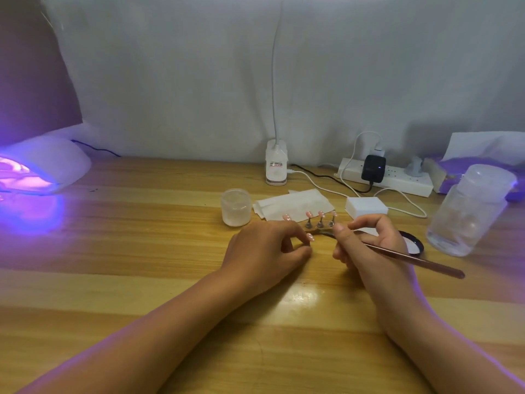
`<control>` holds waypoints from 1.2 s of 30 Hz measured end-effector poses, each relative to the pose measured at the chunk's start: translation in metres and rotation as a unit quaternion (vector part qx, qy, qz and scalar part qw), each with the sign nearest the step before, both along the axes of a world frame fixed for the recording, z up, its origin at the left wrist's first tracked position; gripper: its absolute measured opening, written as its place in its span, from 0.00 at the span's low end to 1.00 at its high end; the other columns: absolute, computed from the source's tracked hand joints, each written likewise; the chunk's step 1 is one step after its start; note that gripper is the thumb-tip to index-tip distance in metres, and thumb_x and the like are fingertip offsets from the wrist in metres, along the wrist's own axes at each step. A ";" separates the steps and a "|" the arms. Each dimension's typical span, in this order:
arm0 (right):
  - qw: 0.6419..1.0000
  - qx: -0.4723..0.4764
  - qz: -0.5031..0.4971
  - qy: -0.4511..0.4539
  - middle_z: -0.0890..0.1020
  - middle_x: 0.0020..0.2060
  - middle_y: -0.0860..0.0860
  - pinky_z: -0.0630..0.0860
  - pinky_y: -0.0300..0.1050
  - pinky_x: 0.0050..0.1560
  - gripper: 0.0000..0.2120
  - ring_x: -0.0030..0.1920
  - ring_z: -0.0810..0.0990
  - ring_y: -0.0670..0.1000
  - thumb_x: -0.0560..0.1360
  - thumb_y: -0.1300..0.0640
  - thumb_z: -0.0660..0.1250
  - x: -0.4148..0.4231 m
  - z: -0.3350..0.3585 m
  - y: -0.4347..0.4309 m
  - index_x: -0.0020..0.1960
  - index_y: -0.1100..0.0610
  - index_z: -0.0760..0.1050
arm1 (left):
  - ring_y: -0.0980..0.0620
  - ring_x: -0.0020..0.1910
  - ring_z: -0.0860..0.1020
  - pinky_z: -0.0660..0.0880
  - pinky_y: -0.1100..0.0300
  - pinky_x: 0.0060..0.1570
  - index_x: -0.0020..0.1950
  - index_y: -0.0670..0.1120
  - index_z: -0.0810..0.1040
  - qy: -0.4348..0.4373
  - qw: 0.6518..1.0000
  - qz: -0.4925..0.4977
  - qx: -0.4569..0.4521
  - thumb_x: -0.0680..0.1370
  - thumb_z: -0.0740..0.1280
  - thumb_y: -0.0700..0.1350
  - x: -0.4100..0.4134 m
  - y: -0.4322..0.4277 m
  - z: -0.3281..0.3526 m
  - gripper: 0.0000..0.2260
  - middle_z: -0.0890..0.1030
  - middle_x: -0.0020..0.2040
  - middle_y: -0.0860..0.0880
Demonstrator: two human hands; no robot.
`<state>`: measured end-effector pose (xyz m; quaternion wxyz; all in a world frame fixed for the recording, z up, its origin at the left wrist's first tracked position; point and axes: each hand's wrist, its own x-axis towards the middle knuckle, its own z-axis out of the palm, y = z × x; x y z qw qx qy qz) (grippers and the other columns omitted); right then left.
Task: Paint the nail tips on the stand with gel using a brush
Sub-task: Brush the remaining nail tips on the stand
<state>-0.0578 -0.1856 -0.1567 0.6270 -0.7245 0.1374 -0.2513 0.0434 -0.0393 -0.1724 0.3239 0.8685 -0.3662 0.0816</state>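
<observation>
A small stand [321, 229] on the wooden table carries several pink nail tips [309, 214] on metal pegs. My left hand [270, 248] pinches one pink nail tip [310, 237] on its peg, held just in front of the stand. My right hand [372, 245] grips a thin rose-coloured brush [412, 258] like a pen, its handle pointing right and its tip hidden behind my fingers near the stand. A small black-rimmed gel pot [413, 244] sits just right of my right hand.
A lit UV nail lamp [42, 166] glows purple at the far left. A small frosted jar [236, 207], white wipes [292, 204], a white block [366, 207], a clip lamp base [276, 163], a power strip [397, 179] with cables and a clear pump bottle [468, 211] stand behind the stand.
</observation>
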 end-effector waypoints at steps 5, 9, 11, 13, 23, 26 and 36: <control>1.000 -0.022 0.007 0.010 0.78 0.25 0.49 0.67 0.31 0.25 0.06 0.24 0.72 0.40 0.76 0.59 0.68 0.002 -0.002 0.000 0.44 0.57 0.71 | 0.63 0.38 0.75 0.65 0.62 0.33 0.48 0.61 0.80 0.016 1.000 -0.008 -0.009 0.75 0.71 0.56 0.002 -0.001 0.000 0.03 0.77 0.34 0.61; 0.999 -0.027 -0.014 0.012 0.79 0.25 0.50 0.68 0.34 0.26 0.06 0.25 0.71 0.41 0.76 0.56 0.67 0.001 -0.002 -0.001 0.43 0.56 0.71 | 0.65 0.37 0.74 0.63 0.63 0.32 0.48 0.60 0.79 0.019 1.000 -0.022 -0.009 0.75 0.70 0.54 0.001 -0.001 0.000 0.03 0.78 0.35 0.60; 1.000 -0.028 -0.008 0.011 0.81 0.28 0.51 0.68 0.35 0.28 0.08 0.25 0.72 0.40 0.76 0.54 0.67 0.000 0.000 0.001 0.43 0.56 0.71 | 0.64 0.37 0.74 0.64 0.63 0.32 0.49 0.59 0.79 0.016 0.999 -0.029 -0.007 0.75 0.70 0.54 0.000 0.000 0.000 0.04 0.78 0.36 0.60; 0.999 -0.039 0.007 0.014 0.83 0.29 0.53 0.68 0.38 0.33 0.08 0.26 0.75 0.39 0.77 0.54 0.68 0.001 0.001 0.003 0.43 0.57 0.71 | 0.63 0.37 0.75 0.66 0.62 0.33 0.49 0.58 0.79 0.011 0.999 -0.033 -0.005 0.75 0.70 0.54 0.000 0.000 0.000 0.04 0.78 0.36 0.60; 0.994 -0.103 0.014 0.043 0.84 0.30 0.50 0.69 0.34 0.32 0.08 0.27 0.77 0.38 0.77 0.55 0.68 0.002 -0.002 0.004 0.43 0.55 0.71 | 0.63 0.37 0.74 0.65 0.62 0.34 0.48 0.60 0.78 0.001 0.999 -0.039 0.005 0.75 0.70 0.57 0.000 -0.001 0.000 0.04 0.77 0.35 0.61; 0.992 -0.113 0.011 0.047 0.83 0.29 0.50 0.70 0.32 0.30 0.07 0.27 0.77 0.39 0.77 0.56 0.68 0.002 -0.002 0.004 0.43 0.55 0.71 | 0.64 0.37 0.74 0.65 0.63 0.33 0.48 0.60 0.77 -0.002 0.999 -0.038 0.009 0.76 0.70 0.57 0.000 -0.001 0.000 0.04 0.77 0.36 0.61; 0.998 -0.054 -0.012 0.000 0.76 0.25 0.49 0.70 0.36 0.29 0.07 0.27 0.73 0.43 0.76 0.58 0.67 0.001 -0.002 -0.001 0.41 0.56 0.70 | 0.58 0.44 0.75 0.76 0.54 0.40 0.48 0.57 0.77 -0.034 0.998 -0.059 -0.004 0.76 0.69 0.52 -0.001 0.000 0.000 0.02 0.78 0.42 0.59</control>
